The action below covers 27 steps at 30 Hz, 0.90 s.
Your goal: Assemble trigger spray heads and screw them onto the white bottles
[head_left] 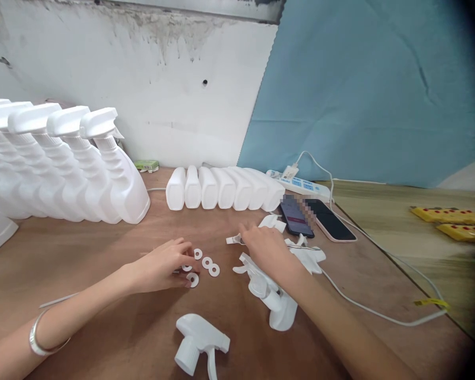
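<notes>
My left hand (168,266) is low over a small group of flat white ring washers (214,269), its thumb and fingers apart around some of them. The thumb touches the edge of the nearest washer (192,279). On the right, my right hand (267,248) is closed on a white trigger spray head (233,240), mostly hidden behind its fingers. Several more spray heads (283,311) lie in a loose pile under and beside that hand. One separate spray head (200,338) rests on its side at the front of the table.
White bottles with spray heads (122,184) stand at the left. White bottles (225,190) lie in a row at the back, their bases facing me. A power strip (301,184), two phones (332,219) and a white cable (380,314) are at the right. Beyond are yellow strips (451,215).
</notes>
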Each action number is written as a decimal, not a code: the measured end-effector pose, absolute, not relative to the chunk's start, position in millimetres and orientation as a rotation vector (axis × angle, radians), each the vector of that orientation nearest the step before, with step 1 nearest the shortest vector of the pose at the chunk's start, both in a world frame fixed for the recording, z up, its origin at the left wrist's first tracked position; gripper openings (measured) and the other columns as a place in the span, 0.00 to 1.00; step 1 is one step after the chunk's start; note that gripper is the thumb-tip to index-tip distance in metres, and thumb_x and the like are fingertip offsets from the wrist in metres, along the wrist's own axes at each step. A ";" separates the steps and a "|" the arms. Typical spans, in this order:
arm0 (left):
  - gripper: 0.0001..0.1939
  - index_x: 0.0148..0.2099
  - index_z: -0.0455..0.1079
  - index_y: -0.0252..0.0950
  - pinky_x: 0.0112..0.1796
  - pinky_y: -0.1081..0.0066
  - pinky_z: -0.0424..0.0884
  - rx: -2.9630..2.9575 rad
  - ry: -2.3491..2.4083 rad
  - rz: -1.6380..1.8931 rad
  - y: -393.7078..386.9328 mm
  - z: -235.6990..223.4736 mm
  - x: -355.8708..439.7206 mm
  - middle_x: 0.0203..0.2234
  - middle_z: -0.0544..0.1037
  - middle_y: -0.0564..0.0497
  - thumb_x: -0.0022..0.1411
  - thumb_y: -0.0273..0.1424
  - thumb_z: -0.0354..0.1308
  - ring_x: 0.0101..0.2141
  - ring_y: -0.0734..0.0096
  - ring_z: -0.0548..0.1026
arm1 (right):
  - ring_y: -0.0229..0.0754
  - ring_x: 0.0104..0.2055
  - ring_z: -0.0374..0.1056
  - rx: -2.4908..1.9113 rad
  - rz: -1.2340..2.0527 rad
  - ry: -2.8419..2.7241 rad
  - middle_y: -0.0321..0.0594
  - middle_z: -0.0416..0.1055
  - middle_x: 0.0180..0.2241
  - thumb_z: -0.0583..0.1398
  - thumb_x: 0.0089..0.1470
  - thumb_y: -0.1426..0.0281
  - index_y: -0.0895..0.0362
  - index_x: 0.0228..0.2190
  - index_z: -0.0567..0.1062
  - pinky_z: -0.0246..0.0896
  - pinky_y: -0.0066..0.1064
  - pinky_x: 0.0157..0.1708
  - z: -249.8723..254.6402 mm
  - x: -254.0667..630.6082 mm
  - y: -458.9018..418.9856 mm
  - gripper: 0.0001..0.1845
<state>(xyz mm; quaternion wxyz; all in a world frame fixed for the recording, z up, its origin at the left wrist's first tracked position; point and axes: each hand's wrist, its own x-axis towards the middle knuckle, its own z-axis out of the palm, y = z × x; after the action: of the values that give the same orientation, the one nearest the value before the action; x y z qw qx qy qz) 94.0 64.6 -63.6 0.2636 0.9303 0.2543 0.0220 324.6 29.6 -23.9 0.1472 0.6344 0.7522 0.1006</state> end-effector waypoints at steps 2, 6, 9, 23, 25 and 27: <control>0.09 0.40 0.72 0.42 0.37 0.69 0.60 2.509 0.696 0.072 63.7 -64.7 95.4 0.37 0.69 0.48 0.54 0.30 0.61 0.39 0.62 0.65 | 0.51 0.32 0.73 1.817 0.260 2.156 0.47 0.72 0.32 0.56 0.46 0.84 0.62 0.35 0.68 0.59 0.30 0.23 -21.4 323.1 27.4 0.12; 0.03 0.35 0.70 0.38 0.38 0.70 0.59 2.451 0.677 0.164 61.4 -62.3 98.8 0.35 0.70 0.49 0.56 0.28 0.58 0.38 0.64 0.65 | 0.48 0.31 0.73 1.813 0.277 2.162 0.47 0.70 0.35 0.56 0.47 0.83 0.61 0.36 0.67 0.57 0.29 0.22 -10.8 318.8 18.9 0.12; 0.03 0.34 0.69 0.36 0.37 0.71 0.59 2.359 0.720 0.236 57.9 -61.9 102.4 0.30 0.72 0.51 0.59 0.29 0.55 0.34 0.69 0.67 | 0.45 0.28 0.72 1.790 0.340 2.213 0.45 0.68 0.34 0.58 0.49 0.79 0.60 0.35 0.66 0.54 0.28 0.19 -3.9 315.9 11.1 0.09; 0.06 0.38 0.73 0.40 0.37 0.70 0.60 2.485 0.741 0.220 59.2 -53.2 99.9 0.33 0.69 0.49 0.59 0.31 0.55 0.37 0.66 0.64 | 0.43 0.26 0.70 1.444 -0.031 2.570 0.36 0.70 0.27 0.56 0.50 0.79 0.55 0.31 0.68 0.45 0.28 0.19 -6.8 309.6 -1.1 0.08; 0.06 0.38 0.73 0.40 0.37 0.69 0.60 2.528 0.739 0.214 59.1 -57.4 100.2 0.34 0.68 0.49 0.58 0.30 0.56 0.37 0.66 0.64 | 0.44 0.26 0.70 1.461 -0.026 2.554 0.37 0.70 0.28 0.55 0.52 0.78 0.55 0.32 0.69 0.45 0.28 0.19 -7.5 309.3 -0.3 0.07; 0.05 0.37 0.73 0.41 0.36 0.69 0.59 2.565 0.721 0.178 58.5 -61.1 100.9 0.33 0.68 0.49 0.57 0.29 0.57 0.36 0.65 0.63 | 0.44 0.26 0.70 1.469 -0.023 2.544 0.38 0.70 0.28 0.55 0.52 0.78 0.55 0.33 0.69 0.45 0.28 0.19 -8.1 309.4 -0.2 0.07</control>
<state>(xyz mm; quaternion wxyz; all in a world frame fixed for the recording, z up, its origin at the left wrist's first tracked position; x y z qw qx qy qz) 100.9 58.5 -61.1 0.2335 0.9340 0.2624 0.0648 309.4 -0.2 -8.1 0.1016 0.4974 0.8615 -0.0077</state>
